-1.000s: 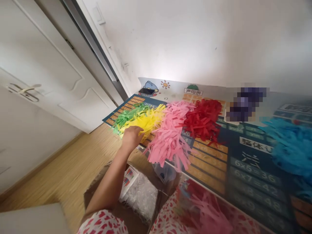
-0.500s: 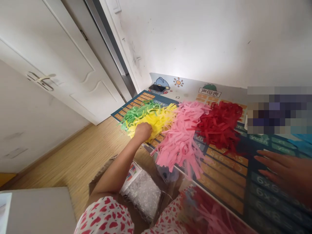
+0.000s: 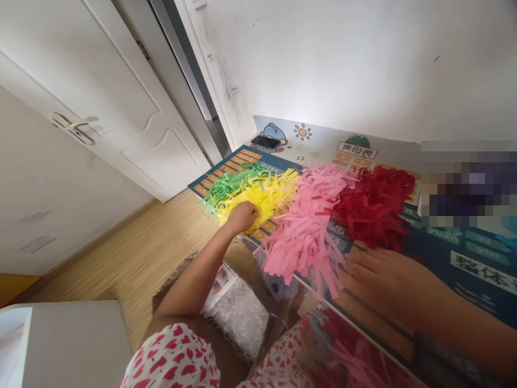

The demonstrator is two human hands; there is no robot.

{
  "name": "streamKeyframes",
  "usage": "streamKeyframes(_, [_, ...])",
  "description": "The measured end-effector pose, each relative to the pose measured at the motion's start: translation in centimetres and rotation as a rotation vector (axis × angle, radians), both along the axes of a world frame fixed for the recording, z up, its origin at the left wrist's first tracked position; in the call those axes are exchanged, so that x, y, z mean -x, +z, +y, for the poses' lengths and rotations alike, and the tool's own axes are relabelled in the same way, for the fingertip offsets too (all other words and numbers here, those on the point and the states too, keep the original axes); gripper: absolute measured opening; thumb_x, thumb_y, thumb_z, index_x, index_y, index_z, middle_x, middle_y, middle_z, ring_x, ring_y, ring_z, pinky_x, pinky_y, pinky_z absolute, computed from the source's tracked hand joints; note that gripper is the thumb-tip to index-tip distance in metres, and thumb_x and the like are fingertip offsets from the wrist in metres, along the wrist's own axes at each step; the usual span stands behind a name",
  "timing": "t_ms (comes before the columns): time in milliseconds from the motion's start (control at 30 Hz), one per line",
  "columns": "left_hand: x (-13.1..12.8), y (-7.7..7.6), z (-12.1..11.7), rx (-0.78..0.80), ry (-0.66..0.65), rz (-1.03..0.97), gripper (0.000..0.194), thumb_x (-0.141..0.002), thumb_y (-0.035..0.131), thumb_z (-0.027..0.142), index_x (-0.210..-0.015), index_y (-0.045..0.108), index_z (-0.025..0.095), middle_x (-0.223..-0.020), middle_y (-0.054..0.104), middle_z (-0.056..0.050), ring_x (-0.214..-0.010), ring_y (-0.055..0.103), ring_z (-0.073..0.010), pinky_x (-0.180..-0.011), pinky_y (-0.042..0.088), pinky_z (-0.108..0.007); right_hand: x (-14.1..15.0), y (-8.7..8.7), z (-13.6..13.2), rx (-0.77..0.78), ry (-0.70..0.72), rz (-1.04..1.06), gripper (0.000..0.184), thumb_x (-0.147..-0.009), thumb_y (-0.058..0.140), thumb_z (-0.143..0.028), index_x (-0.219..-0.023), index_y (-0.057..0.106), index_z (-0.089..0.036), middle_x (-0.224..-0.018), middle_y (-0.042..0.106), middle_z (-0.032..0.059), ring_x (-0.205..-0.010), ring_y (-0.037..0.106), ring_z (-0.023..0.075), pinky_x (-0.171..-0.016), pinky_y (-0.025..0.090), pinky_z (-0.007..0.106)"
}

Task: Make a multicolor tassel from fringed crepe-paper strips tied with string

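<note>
A co-worker's spread hand (image 3: pixel 383 285) slid onto the mat (image 3: pixel 444 242); left grip (image 3: pixel 242 217) presses yellow strips (image 3: pixel 269 199).

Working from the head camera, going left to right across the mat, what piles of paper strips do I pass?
Green paper strips → yellow paper strips → pink paper strips → red paper strips

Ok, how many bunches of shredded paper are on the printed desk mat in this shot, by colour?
Green paper strips: 1
Yellow paper strips: 1
Pink paper strips: 1
Dark red paper strips: 1
Total: 4
</note>
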State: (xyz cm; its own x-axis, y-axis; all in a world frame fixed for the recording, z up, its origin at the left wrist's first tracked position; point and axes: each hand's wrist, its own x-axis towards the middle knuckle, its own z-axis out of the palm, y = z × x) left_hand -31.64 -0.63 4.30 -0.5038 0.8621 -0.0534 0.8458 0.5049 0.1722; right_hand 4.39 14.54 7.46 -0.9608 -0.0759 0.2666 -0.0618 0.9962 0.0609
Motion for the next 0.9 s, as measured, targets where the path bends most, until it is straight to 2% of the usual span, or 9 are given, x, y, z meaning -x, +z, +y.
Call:
streamKeyframes(67, [0.2,-0.1,0.0,-0.018,-0.005,-0.019,0.018,-0.082,0.053,0.019,-0.081,0.070,0.017,-0.091,0.068,-0.009,-0.088,0.061,-0.0204,-0.080,0.046,-0.029,1.3,0.4,-0.8,0.009,0.101,-0.065,0.012,-0.089,0.054,-0.024,-0.092,0.066,-0.024,-0.093,0.068,0.0065,-0.077,0.060,0.0190,-0.068,0.043,0.034])
streamKeyframes(167, [0.4,-0.2,-0.2,-0.037,-0.012,-0.055,0.020,-0.082,0.050,0.018,-0.077,0.069,0.016,-0.086,0.068,-0.008,-0.083,0.061,-0.0196,-0.077,0.046,-0.029,4.5,0.8,-1.8,0.107,0.129,-0.042,0.015,-0.091,0.053,-0.027,-0.097,0.066,-0.021,-0.096,0.068,0.0087,-0.086,0.061,0.0211,-0.074,0.043,0.035])
streamKeyframes(267, [0.7,-0.3,-0.3,-0.055,-0.006,-0.093,0.020,-0.082,0.049,0.019,-0.076,0.068,0.016,-0.083,0.068,-0.007,-0.079,0.061,-0.0188,-0.074,0.045,-0.029,9.3,0.7,-2.6,0.198,0.151,-0.009,0.023,-0.092,0.055,-0.029,-0.108,0.065,-0.017,-0.105,0.067,0.0103,-0.099,0.059,0.0225,-0.086,0.043,0.037])
streamKeyframes(367, [1.0,-0.4,-0.4,-0.072,0.001,-0.125,0.021,-0.082,0.048,0.022,-0.079,0.068,0.016,-0.083,0.069,-0.006,-0.078,0.061,-0.0182,-0.074,0.045,-0.029,15.0,0.1,-3.3,0.214,0.173,-0.032,0.035,-0.092,0.056,-0.034,-0.118,0.060,-0.011,-0.121,0.062,0.0151,-0.116,0.053,0.0262,-0.099,0.038,0.040])
streamKeyframes(500, [1.3,-0.3,-0.5,-0.077,0.006,-0.157,0.021,-0.081,0.047,0.022,-0.079,0.067,0.016,-0.082,0.069,-0.005,-0.077,0.060,-0.0172,-0.075,0.046,-0.029,20.7,-0.9,-3.7,0.212,0.087,-0.216,0.032,-0.093,0.052,-0.037,-0.109,0.062,-0.011,-0.113,0.065,0.0156,-0.108,0.058,0.0279,-0.093,0.040,0.040])
streamKeyframes(600, [1.2,0.1,-0.7,-0.067,0.021,-0.178,0.020,-0.081,0.047,0.023,-0.079,0.066,0.016,-0.082,0.069,-0.004,-0.076,0.061,-0.0163,-0.073,0.047,-0.028,22.4,-1.5,-3.8,0.193,0.005,-0.265,0.036,-0.091,0.050,-0.039,-0.111,0.061,-0.011,-0.110,0.066,0.0162,-0.106,0.058,0.0303,-0.091,0.039,0.042])
streamKeyframes(733, [0.8,0.7,-0.9,-0.067,0.079,-0.154,0.020,-0.082,0.051,0.030,-0.094,0.062,0.018,-0.090,0.070,-0.002,-0.079,0.063,-0.0160,-0.071,0.049,-0.027,22.5,-1.9,-3.5,0.190,0.027,-0.256,0.049,-0.086,0.053,-0.041,-0.124,0.054,-0.011,-0.114,0.064,0.0178,-0.111,0.055,0.0315,-0.092,0.038,0.043])
streamKeyframes(900, [-0.2,1.9,-0.2,-0.028,0.178,-0.007,0.036,-0.076,0.059,0.035,-0.106,0.058,0.017,-0.097,0.069,-0.007,-0.085,0.064,-0.0221,-0.073,0.048,-0.033,22.5,-2.3,-3.0,0.210,0.028,-0.264,0.061,-0.084,0.052,-0.044,-0.134,0.047,-0.009,-0.121,0.060,0.0196,-0.115,0.052,0.0329,-0.093,0.037,0.045])
